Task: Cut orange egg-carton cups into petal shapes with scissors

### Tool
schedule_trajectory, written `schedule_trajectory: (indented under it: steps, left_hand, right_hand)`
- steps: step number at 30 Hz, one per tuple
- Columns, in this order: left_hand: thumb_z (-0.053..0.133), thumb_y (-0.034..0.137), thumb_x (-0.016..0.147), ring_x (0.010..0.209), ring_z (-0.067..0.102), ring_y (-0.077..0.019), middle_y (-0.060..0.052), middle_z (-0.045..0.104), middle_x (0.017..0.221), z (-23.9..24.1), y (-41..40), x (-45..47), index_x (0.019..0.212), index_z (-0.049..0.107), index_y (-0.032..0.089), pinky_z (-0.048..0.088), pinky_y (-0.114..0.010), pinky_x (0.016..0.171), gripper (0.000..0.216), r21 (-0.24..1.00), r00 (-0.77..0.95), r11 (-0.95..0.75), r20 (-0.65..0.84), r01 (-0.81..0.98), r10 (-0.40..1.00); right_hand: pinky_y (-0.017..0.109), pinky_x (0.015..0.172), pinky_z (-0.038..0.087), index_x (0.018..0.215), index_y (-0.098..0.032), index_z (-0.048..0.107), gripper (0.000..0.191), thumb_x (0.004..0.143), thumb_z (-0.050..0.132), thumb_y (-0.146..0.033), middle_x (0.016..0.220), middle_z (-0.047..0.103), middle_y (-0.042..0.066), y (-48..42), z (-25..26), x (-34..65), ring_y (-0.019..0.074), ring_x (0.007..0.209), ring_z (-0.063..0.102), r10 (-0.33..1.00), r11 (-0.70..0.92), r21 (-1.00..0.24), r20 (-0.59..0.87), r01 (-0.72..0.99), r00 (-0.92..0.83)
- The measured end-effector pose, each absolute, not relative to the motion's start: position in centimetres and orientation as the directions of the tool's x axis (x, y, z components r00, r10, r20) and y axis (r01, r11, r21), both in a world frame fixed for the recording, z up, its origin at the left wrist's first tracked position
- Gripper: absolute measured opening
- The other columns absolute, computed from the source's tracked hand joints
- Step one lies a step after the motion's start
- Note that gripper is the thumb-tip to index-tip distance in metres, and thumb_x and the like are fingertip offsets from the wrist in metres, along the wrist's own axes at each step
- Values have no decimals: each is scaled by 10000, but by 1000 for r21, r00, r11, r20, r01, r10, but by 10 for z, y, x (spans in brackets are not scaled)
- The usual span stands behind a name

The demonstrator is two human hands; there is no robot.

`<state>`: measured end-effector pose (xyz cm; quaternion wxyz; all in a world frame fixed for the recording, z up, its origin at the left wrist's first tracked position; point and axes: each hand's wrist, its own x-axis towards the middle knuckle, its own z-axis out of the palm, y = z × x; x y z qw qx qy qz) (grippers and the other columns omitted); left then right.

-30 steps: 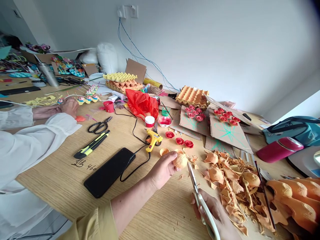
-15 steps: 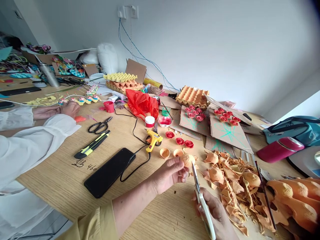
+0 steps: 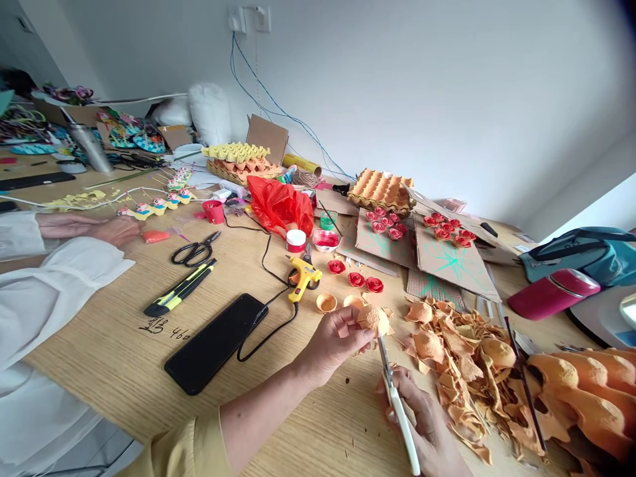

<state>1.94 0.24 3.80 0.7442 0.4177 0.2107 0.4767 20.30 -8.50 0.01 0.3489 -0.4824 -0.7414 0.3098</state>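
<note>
My left hand (image 3: 334,341) is closed on an orange egg-carton cup (image 3: 373,319), held just above the wooden table (image 3: 124,344). My right hand (image 3: 427,427) grips white-handled scissors (image 3: 395,397), blades pointing up to the underside of the cup. Two small cut cups (image 3: 326,303) sit just behind my left hand. A heap of orange carton scraps (image 3: 462,361) lies to the right of both hands.
A black phone (image 3: 216,342), a yellow glue gun (image 3: 303,275), a utility knife (image 3: 179,295) and black scissors (image 3: 196,250) lie to the left. Red paper roses (image 3: 355,279), cardboard sheets (image 3: 450,258), egg trays (image 3: 381,190), a pink flask (image 3: 551,295). Another person's white sleeve (image 3: 44,298) occupies the left edge.
My left hand turned the cup and shifted it right toward the scissors. The scissor blades closed in under the cup. The other person's hand slid left along the table.
</note>
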Motion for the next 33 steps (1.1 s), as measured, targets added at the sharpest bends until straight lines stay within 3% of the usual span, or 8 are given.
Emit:
schedule_trajectory:
  steps: [18, 26, 33]
  left_hand:
    - [829, 335, 726, 634, 520, -75, -4, 613, 746, 33, -3, 24, 773, 614, 125, 402, -223, 610, 304, 780, 453, 247, 53, -575, 890]
    - [824, 339, 731, 634, 527, -76, 2, 615, 729, 35, -4, 23, 775, 619, 133, 412, -218, 614, 293, 778, 472, 267, 43, -568, 880]
    - [840, 357, 714, 645, 542, -70, 3, 630, 749, 33, -4, 23, 800, 652, 137, 420, -213, 621, 303, 778, 458, 304, -24, -549, 889]
  right_hand:
    - [306, 649, 441, 886, -232, 574, 240, 967, 496, -444, 777, 553, 21, -85, 0, 202, 211, 765, 540, 925, 363, -779, 238, 511, -295]
    - [320, 714, 451, 972, -238, 569, 192, 975, 495, -416, 855, 570, 28, -89, -10, 206, 220, 825, 556, 938, 314, -797, 174, 516, -301]
    - [314, 695, 436, 928, -227, 562, 218, 1000, 448, -398, 849, 551, 28, -93, -13, 207, 204, 794, 532, 944, 301, -792, 168, 531, -285]
